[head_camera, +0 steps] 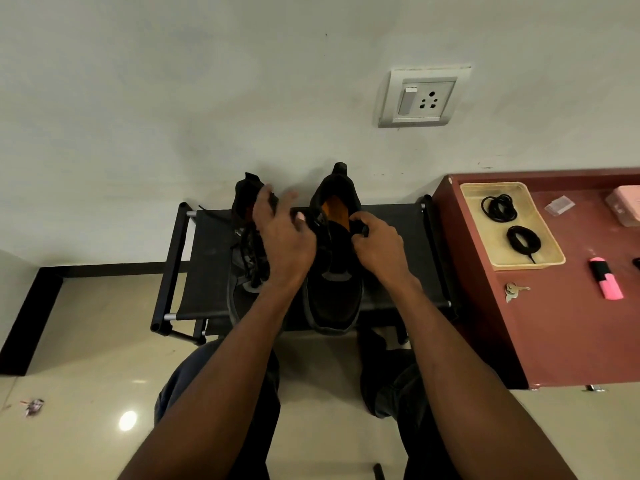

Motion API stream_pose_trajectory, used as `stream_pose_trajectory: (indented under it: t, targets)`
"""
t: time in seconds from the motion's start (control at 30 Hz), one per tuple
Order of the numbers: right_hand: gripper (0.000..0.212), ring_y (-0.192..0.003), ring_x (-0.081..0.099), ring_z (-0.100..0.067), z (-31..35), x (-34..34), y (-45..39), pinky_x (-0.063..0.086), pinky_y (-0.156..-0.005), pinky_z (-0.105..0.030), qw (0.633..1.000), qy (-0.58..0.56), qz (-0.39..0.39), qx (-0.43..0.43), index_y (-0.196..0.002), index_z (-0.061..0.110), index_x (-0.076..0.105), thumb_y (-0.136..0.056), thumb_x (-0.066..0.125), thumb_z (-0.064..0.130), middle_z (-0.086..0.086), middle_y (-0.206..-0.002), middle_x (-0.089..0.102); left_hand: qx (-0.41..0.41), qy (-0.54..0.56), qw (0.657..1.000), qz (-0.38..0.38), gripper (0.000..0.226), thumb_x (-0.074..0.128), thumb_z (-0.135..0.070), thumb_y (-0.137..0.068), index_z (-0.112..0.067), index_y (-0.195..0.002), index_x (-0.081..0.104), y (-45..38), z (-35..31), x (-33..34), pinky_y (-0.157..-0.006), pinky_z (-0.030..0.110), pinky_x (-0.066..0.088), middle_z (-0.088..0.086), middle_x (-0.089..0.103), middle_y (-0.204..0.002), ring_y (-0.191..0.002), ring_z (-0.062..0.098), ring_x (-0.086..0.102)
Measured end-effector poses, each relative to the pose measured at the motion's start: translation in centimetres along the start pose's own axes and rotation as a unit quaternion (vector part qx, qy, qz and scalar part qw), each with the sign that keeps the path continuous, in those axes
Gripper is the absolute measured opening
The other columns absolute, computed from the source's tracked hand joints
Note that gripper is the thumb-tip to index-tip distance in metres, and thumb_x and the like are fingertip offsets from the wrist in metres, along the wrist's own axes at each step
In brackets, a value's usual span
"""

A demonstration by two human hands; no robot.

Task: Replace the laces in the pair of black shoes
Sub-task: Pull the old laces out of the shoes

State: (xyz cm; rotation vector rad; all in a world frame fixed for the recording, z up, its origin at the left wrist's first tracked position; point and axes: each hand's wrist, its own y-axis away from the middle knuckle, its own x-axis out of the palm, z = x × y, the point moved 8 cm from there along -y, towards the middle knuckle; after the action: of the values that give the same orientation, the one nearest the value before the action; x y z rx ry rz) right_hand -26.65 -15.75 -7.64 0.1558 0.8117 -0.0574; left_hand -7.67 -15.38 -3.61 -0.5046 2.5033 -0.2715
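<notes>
I have both shoes on the black rack (207,271), toes toward me, heels to the wall, long axes running near to far. My right hand (381,247) pinches something dark at the collar of the right shoe (332,299) (lace or tongue, I cannot tell). My left hand (284,244) hovers with fingers loosely spread over the left shoe (242,258), holding nothing. I'd steady the shoe first, then draw slack out eyelet by eyelet. Spare laces (498,207) wait in the tray (550,244).

shoes (330,292): black, one with an orange insole just beyond the right hand's fingers (360,227)
rack (207,258): black
cabinet (554,334): dark red
tray (498,259): pale yellow
laces (498,207): black
marker (606,282): pink and black
socket (420,98): white
</notes>
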Motion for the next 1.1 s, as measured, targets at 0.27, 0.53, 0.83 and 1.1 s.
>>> stream_pose_trajectory:
  t: [0.27, 0.53, 0.83, 1.1]
  targets:
    - [0.046, -0.096, 0.065, -0.028, 0.3, 0.1, 0.0, 0.045, -0.073, -0.033, 1.0, 0.006, -0.001, 0.003, -0.131, 0.034, 0.056, -0.09, 0.052, 0.016, -0.003, -0.11, 0.07, 0.182, -0.26, 0.865, 0.388, 0.029, 0.06, -0.021, -0.091, -0.015, -0.117, 0.069, 4.6, -1.0, 7.1, -0.121, 0.056, 0.001, 0.006, 0.004, -0.166, -0.15, 0.033, -0.017]
    - [0.049, -0.1, 0.064, -0.03, -0.1, 0.1, -0.2, 0.045, -0.079, -0.034, 1.0, 0.004, 0.003, 0.008, -0.135, 0.033, 0.056, -0.089, 0.052, 0.015, -0.007, -0.12, 0.068, 0.09, 0.061, 0.984, 0.138, 0.008, 0.059, -0.002, -0.094, 0.002, -0.092, 0.066, 0.6, -1.3, 2.4, -0.104, 0.027, 0.043, 0.012, 0.039, -0.139, -0.123, 0.008, 0.045]
    - [0.047, -0.09, 0.064, -0.029, -0.3, 0.2, -0.2, 0.043, -0.071, -0.031, 1.0, -0.006, 0.006, 0.012, -0.134, 0.032, 0.056, -0.09, 0.052, 0.015, -0.008, -0.111, 0.069, 0.007, 0.076, 0.99, -0.116, 0.023, 0.052, -0.009, -0.098, -0.007, -0.117, 0.064, -0.1, -0.4, -2.1, -0.113, 0.029, 0.036, 0.012, 0.03, -0.15, -0.138, 0.024, 0.034]
    - [0.046, -0.097, 0.065, -0.027, 0.0, 0.0, -0.2, 0.046, -0.077, -0.032, 1.0, 0.005, -0.002, 0.01, -0.132, 0.033, 0.057, -0.089, 0.052, 0.017, -0.003, -0.111, 0.07, 0.174, -0.246, 0.876, 0.377, 0.023, 0.059, -0.021, -0.092, -0.018, -0.111, 0.072, 4.1, -0.8, 7.1, -0.121, 0.057, 0.003, 0.006, -0.004, -0.166, -0.15, 0.033, -0.016]
